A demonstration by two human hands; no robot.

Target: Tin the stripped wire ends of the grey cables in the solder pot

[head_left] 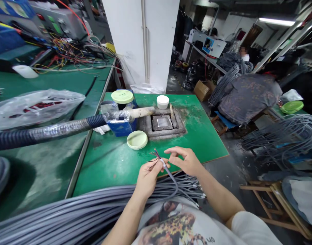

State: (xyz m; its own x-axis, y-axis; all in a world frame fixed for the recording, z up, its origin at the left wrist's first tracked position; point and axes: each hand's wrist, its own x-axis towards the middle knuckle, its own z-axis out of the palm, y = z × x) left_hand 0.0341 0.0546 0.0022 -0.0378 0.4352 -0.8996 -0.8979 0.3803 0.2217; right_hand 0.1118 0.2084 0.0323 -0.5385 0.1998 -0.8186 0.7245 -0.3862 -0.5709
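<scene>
While in left hand (147, 180), cable (166, 169) tip up-left.

Bright fluoro tube (276, 21) top rt; L bench (35, 177) blurred, edges warped, R hand (183, 161) fairly sharp.

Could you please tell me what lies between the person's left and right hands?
The head view shows a grey sheathed cable with thin coloured wires between the left hand and right hand.
</scene>
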